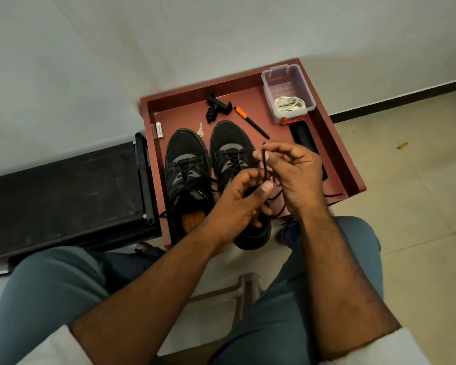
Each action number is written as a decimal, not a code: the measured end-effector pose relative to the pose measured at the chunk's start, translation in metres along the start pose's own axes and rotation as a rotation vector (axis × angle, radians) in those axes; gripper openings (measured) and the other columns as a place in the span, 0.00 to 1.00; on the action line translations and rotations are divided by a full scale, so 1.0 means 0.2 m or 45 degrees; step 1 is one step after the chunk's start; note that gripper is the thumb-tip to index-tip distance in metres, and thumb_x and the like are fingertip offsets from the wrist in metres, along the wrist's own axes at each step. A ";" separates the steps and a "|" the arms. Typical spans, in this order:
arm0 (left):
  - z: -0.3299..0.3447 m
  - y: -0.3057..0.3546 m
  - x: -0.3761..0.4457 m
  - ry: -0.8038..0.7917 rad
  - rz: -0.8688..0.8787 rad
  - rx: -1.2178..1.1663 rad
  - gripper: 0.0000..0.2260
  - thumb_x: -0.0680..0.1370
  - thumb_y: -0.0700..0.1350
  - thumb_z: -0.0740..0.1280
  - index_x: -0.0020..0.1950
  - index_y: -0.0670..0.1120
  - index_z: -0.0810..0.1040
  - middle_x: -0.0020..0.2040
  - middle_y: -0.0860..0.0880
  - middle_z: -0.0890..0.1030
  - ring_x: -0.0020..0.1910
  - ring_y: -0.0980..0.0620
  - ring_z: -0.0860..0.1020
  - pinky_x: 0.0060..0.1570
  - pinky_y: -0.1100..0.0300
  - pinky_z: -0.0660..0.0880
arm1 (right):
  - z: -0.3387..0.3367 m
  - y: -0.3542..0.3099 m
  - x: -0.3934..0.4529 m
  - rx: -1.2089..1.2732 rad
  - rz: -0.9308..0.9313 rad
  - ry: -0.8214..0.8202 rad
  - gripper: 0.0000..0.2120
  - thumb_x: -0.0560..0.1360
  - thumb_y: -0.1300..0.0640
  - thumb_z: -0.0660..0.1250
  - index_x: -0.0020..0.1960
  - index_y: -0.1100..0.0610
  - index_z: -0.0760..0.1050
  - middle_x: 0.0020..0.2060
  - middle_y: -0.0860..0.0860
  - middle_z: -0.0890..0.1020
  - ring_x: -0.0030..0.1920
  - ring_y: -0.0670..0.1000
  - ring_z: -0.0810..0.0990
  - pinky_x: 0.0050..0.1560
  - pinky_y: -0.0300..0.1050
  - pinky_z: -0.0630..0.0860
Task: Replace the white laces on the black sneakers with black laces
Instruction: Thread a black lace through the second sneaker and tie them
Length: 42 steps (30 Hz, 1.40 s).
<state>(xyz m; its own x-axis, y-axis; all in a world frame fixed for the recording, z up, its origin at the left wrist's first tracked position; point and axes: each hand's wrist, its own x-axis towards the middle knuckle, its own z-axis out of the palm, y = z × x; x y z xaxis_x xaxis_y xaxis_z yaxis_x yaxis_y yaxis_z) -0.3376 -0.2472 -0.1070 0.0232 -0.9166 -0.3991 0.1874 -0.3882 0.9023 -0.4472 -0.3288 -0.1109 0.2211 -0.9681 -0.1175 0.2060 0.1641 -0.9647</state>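
Right hand: the right hand (298, 172) pinched the end of a black lace (264, 171) between thumb and fingers, raised over the right sneaker (232, 154).
Left hand: the left hand (237, 204) curled round the same lace lower down, thumb up, above that shoe's opening.
Sneakers: the left sneaker (187, 175) stood just beside the right one, both threaded in black, on the red tray (337, 143).
White laces: the white laces (290, 104) lay bundled in the clear box (282, 83) at the tray's far right.
Other items: an orange-capped pen (250, 122), a key (200, 129) and a black clamp (217, 105) lay beyond the toes.
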 end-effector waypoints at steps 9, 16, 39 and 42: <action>-0.05 -0.05 -0.06 0.185 -0.015 0.218 0.10 0.81 0.46 0.65 0.42 0.42 0.78 0.29 0.52 0.76 0.28 0.57 0.72 0.33 0.64 0.72 | -0.15 0.11 0.08 -0.285 0.130 0.685 0.09 0.75 0.63 0.69 0.53 0.53 0.81 0.49 0.48 0.82 0.44 0.43 0.78 0.47 0.48 0.81; -0.19 0.03 -0.05 0.365 0.016 0.381 0.11 0.79 0.47 0.68 0.41 0.40 0.81 0.29 0.46 0.72 0.28 0.53 0.69 0.30 0.66 0.67 | 0.00 0.07 -0.02 -0.459 0.216 -0.588 0.22 0.76 0.66 0.68 0.66 0.48 0.75 0.61 0.47 0.80 0.43 0.41 0.80 0.49 0.37 0.78; -0.37 0.17 0.01 0.229 0.019 0.634 0.17 0.80 0.40 0.66 0.67 0.47 0.68 0.38 0.41 0.83 0.31 0.59 0.79 0.33 0.69 0.72 | 0.09 0.21 -0.01 -1.282 -0.453 -0.328 0.06 0.72 0.51 0.72 0.49 0.47 0.85 0.43 0.42 0.84 0.52 0.49 0.78 0.56 0.48 0.55; -0.37 0.18 0.01 0.144 0.012 0.666 0.15 0.81 0.37 0.62 0.67 0.45 0.68 0.42 0.38 0.82 0.25 0.62 0.75 0.27 0.73 0.69 | 0.04 0.18 0.02 -1.382 -0.497 -0.261 0.11 0.71 0.51 0.74 0.53 0.46 0.83 0.49 0.41 0.84 0.56 0.48 0.76 0.57 0.52 0.57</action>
<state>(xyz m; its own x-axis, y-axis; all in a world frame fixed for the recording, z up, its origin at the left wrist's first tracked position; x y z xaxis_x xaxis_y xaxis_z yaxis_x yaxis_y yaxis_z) -0.2584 -0.2555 -0.0874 0.1339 -0.9153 -0.3799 -0.3271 -0.4026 0.8549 -0.4305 -0.3249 -0.1443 0.4925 -0.8524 0.1759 -0.6061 -0.4809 -0.6335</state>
